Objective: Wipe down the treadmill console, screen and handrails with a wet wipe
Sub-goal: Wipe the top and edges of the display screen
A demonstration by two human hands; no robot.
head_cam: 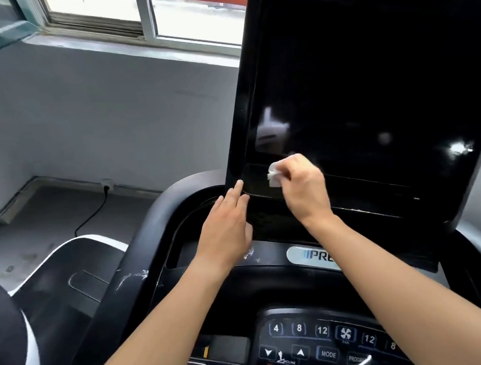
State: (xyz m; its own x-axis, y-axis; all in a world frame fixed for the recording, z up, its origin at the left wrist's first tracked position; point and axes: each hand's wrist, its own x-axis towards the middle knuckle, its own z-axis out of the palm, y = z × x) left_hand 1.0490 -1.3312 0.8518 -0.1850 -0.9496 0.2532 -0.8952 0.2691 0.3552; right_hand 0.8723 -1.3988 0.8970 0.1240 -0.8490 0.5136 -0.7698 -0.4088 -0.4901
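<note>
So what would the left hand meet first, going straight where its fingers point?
Likely the lower-left corner of the glossy black screen; the left hand looks almost touching it.

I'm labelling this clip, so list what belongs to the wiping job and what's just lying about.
Job: wet wipe pinched in the right hand; screen; button panel; left hand touching the screen's frame.
Lying about: power cable; window; neighbouring machine.
</note>
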